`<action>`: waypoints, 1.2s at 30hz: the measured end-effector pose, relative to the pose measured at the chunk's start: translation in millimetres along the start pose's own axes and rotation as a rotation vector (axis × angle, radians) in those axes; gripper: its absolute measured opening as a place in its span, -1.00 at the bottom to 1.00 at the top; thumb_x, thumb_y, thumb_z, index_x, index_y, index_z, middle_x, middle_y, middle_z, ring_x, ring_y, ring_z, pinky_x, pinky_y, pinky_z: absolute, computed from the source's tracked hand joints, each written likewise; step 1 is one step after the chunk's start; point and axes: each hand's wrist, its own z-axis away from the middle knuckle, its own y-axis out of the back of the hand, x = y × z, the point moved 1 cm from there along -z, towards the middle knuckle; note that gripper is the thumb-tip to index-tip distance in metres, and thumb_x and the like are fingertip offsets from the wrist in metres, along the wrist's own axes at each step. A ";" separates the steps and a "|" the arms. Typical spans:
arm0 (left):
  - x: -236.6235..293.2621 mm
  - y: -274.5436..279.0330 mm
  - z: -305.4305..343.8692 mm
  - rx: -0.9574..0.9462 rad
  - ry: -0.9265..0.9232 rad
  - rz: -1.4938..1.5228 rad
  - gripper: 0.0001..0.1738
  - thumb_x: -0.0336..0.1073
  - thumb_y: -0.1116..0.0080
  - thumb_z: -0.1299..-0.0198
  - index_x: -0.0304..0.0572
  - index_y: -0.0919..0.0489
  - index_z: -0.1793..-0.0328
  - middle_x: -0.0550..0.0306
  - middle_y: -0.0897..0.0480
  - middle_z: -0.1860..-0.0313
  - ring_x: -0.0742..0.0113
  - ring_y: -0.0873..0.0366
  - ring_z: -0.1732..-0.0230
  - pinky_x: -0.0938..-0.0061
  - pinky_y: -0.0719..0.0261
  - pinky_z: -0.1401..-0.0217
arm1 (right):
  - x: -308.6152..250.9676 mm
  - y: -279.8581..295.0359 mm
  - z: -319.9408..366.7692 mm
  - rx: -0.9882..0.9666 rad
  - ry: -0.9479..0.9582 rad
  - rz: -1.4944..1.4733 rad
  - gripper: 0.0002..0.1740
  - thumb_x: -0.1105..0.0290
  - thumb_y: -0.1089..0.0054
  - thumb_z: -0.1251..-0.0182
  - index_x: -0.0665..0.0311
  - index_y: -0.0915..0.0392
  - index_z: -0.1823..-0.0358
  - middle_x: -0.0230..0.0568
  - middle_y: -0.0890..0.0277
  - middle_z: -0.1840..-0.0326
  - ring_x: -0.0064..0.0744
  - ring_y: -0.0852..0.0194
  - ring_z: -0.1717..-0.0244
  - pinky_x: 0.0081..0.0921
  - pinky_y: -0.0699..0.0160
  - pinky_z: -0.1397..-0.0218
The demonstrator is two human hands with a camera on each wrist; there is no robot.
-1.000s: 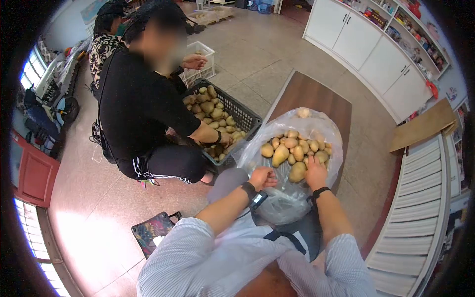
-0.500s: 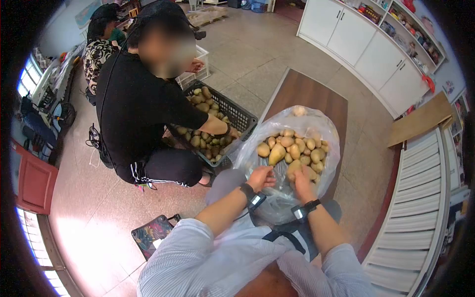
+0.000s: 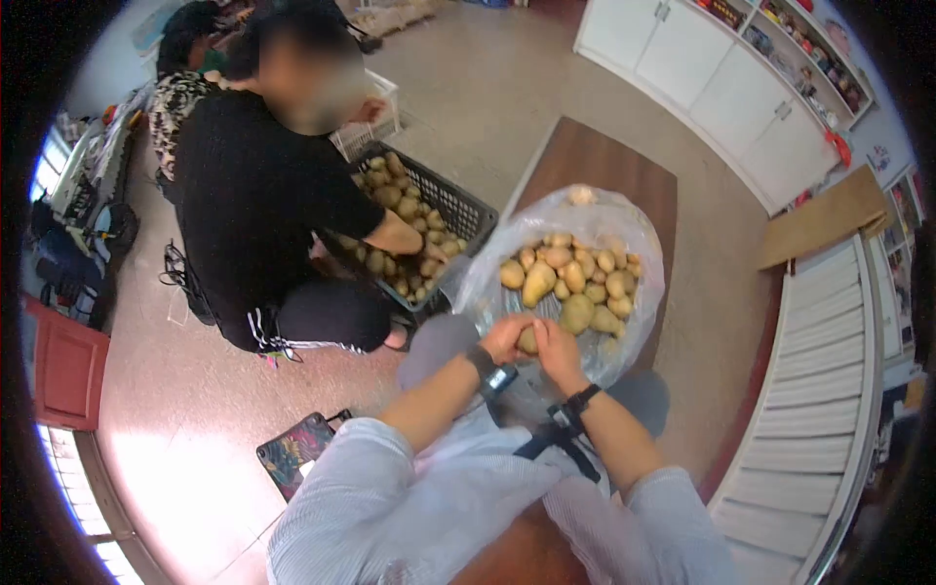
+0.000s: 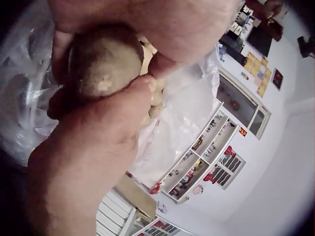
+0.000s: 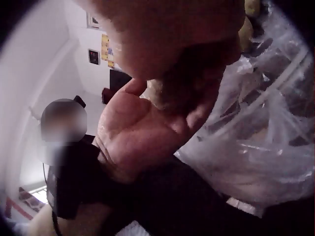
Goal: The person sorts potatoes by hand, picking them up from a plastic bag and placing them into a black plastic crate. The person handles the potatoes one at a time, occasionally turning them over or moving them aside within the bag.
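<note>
A clear plastic bag (image 3: 624,336) full of potatoes (image 3: 570,278) stands on a brown wooden table (image 3: 595,161). My two hands meet at the bag's near rim. Between them is one potato (image 3: 527,340). My left hand (image 3: 507,336) cups it from the left and my right hand (image 3: 560,349) grips it from the right. In the left wrist view the potato (image 4: 101,66) is wrapped by fingers (image 4: 98,147), with the bag (image 4: 182,113) behind. The right wrist view shows my left palm (image 5: 138,132) under the right hand's fingers (image 5: 172,39).
A person in black (image 3: 263,195) crouches at the left, reaching into a black crate (image 3: 466,213) of potatoes. Behind is a white crate (image 3: 382,125) and a second person (image 3: 180,93). White cabinets (image 3: 721,88) line the far wall. A patterned bag (image 3: 292,453) lies on the floor.
My right hand left the potato pile and came back to the left hand at the bag's rim, carrying a potato. The left hand now holds that potato too.
</note>
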 end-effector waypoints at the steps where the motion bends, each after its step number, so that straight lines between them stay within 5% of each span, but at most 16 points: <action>1: 12.7 -1.9 14.2 -0.005 -0.387 -0.657 -0.35 -0.22 -0.48 0.22 -0.15 -0.52 -0.09 -0.12 -0.60 0.03 -0.15 -0.54 -0.01 0.14 -0.54 -0.07 | -2.1 3.2 3.5 0.016 0.089 0.023 -0.56 0.07 0.12 -0.49 0.30 -0.58 0.08 0.15 -0.60 0.20 0.21 -0.54 0.13 -0.06 -0.48 0.09; 2: 26.9 -4.5 27.3 -0.036 -0.781 -1.302 -0.26 -0.28 -0.53 0.35 -0.15 -0.51 -0.10 -0.15 -0.58 -0.01 -0.20 -0.51 -0.04 0.16 -0.50 -0.12 | -0.1 2.8 5.0 0.022 0.128 0.021 -0.57 0.08 0.11 -0.49 0.31 -0.57 0.09 0.14 -0.60 0.21 0.22 -0.54 0.14 -0.05 -0.48 0.10; 4: -20.0 26.3 -9.1 -0.045 -0.113 -0.283 -0.24 -0.29 -0.53 0.29 -0.15 -0.48 -0.15 -0.13 -0.57 -0.05 -0.16 -0.50 -0.10 0.14 -0.47 -0.19 | 7.3 0.2 6.0 0.026 0.097 -0.055 -0.60 0.10 0.10 -0.49 0.31 -0.57 0.12 0.12 -0.59 0.23 0.23 -0.52 0.17 -0.07 -0.48 0.12; 8: 26.5 -13.8 25.7 0.098 0.152 0.131 -0.60 -0.23 -0.27 -0.18 -0.20 -0.50 -0.10 0.09 -0.59 0.09 0.16 -0.58 0.00 0.22 -0.67 0.07 | 18.4 7.7 11.1 0.018 0.055 -0.154 -0.62 0.13 0.06 -0.48 0.32 -0.56 0.11 0.09 -0.58 0.27 0.18 -0.53 0.20 -0.15 -0.49 0.13; 10: 3.5 15.9 12.4 0.028 -0.497 -1.037 -0.07 -0.31 -0.63 0.40 -0.16 -0.42 -0.25 -0.12 -0.51 -0.14 -0.14 -0.48 -0.11 0.19 -0.43 -0.30 | 15.6 19.8 10.7 -0.015 -0.033 -0.069 -0.65 0.16 -0.02 -0.44 0.33 -0.55 0.05 0.05 -0.59 0.28 0.11 -0.56 0.19 -0.20 -0.50 0.13; 12: 20.9 1.9 29.2 0.099 -0.628 -1.249 -0.02 -0.34 -0.65 0.47 -0.17 -0.43 -0.25 -0.13 -0.48 -0.17 -0.12 -0.46 -0.14 0.20 -0.44 -0.30 | 34.6 18.6 4.9 0.066 0.009 0.024 -0.64 0.20 -0.11 -0.38 0.33 -0.51 -0.03 0.04 -0.58 0.15 0.09 -0.55 0.10 -0.20 -0.51 0.07; 14: -10.7 24.2 -0.7 0.098 -0.046 -0.016 -0.04 -0.37 -0.65 0.49 -0.19 -0.45 -0.22 -0.13 -0.48 -0.18 -0.10 -0.44 -0.17 0.19 -0.43 -0.31 | 42.5 24.1 -1.4 0.205 0.146 0.120 -0.59 0.24 -0.17 -0.32 0.30 -0.45 -0.11 0.07 -0.52 -0.01 0.14 -0.47 -0.03 -0.16 -0.49 -0.05; 16: 12.6 0.5 16.3 0.152 -0.167 -0.247 -0.14 -0.33 -0.61 0.38 -0.21 -0.47 -0.20 -0.14 -0.49 -0.16 -0.09 -0.47 -0.15 0.24 -0.47 -0.26 | 33.8 36.2 -3.9 0.139 0.022 0.142 -0.49 0.25 -0.18 -0.29 0.30 -0.36 -0.21 0.13 -0.40 -0.17 0.18 -0.39 -0.15 -0.11 -0.44 -0.14; 18: -6.3 25.3 -6.4 0.080 -0.093 -0.098 -0.43 -0.23 -0.43 0.01 -0.16 -0.50 -0.15 -0.06 -0.52 -0.11 0.00 -0.52 -0.07 0.16 -0.59 -0.09 | 24.5 42.3 -7.1 0.149 0.009 0.170 -0.37 0.26 -0.22 -0.24 0.28 -0.25 -0.30 0.16 -0.28 -0.27 0.21 -0.34 -0.20 -0.08 -0.43 -0.18; 20: 69.1 -28.7 43.9 0.168 0.033 0.384 -0.66 -0.18 -0.12 -0.28 -0.11 -0.50 -0.12 0.03 -0.55 -0.04 0.10 -0.57 0.00 0.08 -0.66 0.09 | 34.7 35.3 -15.8 0.128 -0.015 0.264 -0.28 0.26 -0.27 -0.19 0.27 -0.18 -0.35 0.17 -0.14 -0.38 0.24 -0.32 -0.23 -0.07 -0.43 -0.18; 23: 85.4 -13.1 42.2 0.152 -0.084 0.362 -0.64 -0.12 0.06 -0.41 -0.18 -0.42 -0.17 0.03 -0.58 0.01 0.14 -0.60 0.05 0.20 -0.69 0.17 | 34.2 36.5 -20.0 0.085 -0.091 0.285 -0.23 0.26 -0.31 -0.16 0.28 -0.16 -0.36 0.16 -0.09 -0.41 0.23 -0.31 -0.24 -0.06 -0.43 -0.19; 30: 125.5 45.9 39.9 0.267 -0.316 0.549 -0.63 -0.16 0.06 -0.41 -0.22 -0.39 -0.21 0.04 -0.54 -0.08 0.04 -0.54 -0.08 0.03 -0.60 -0.05 | 41.2 38.3 -33.4 -0.025 -0.150 0.348 -0.18 0.21 -0.31 -0.18 0.29 -0.09 -0.39 0.19 -0.06 -0.43 0.24 -0.41 -0.14 -0.06 -0.53 -0.09; 31: 119.2 68.1 35.2 0.359 -0.503 0.001 -0.63 -0.21 0.05 -0.39 -0.23 -0.39 -0.23 0.02 -0.52 -0.15 0.00 -0.49 -0.15 -0.01 -0.56 -0.13 | 47.8 34.6 -32.6 -0.013 -0.129 0.354 -0.17 0.20 -0.31 -0.18 0.29 -0.09 -0.40 0.20 -0.06 -0.42 0.24 -0.41 -0.14 -0.06 -0.54 -0.08; 32: 117.1 78.9 30.2 0.358 -0.502 0.000 -0.63 -0.21 0.05 -0.39 -0.23 -0.39 -0.23 0.02 -0.52 -0.15 0.00 -0.49 -0.15 -0.01 -0.56 -0.13 | 51.6 32.5 -34.7 0.008 -0.103 0.358 -0.17 0.20 -0.32 -0.18 0.30 -0.08 -0.40 0.21 -0.07 -0.41 0.24 -0.41 -0.13 -0.07 -0.54 -0.07; 34: 128.3 75.7 38.3 0.504 -0.598 0.184 -0.74 -0.26 0.07 -0.33 -0.22 -0.48 -0.03 -0.11 -0.50 -0.03 -0.06 -0.48 -0.09 -0.11 -0.59 -0.02 | 50.0 33.9 -32.9 0.002 -0.112 0.362 -0.16 0.20 -0.32 -0.18 0.30 -0.09 -0.40 0.21 -0.08 -0.40 0.24 -0.41 -0.14 -0.07 -0.54 -0.06; 36: 141.6 81.3 51.9 0.516 -0.438 0.580 -0.73 -0.28 0.08 -0.33 -0.24 -0.49 -0.04 -0.14 -0.47 -0.11 -0.08 -0.42 -0.19 -0.14 -0.57 -0.07 | 45.4 34.3 -34.7 0.000 -0.118 0.366 -0.16 0.20 -0.32 -0.18 0.30 -0.09 -0.40 0.22 -0.08 -0.40 0.24 -0.41 -0.14 -0.07 -0.55 -0.06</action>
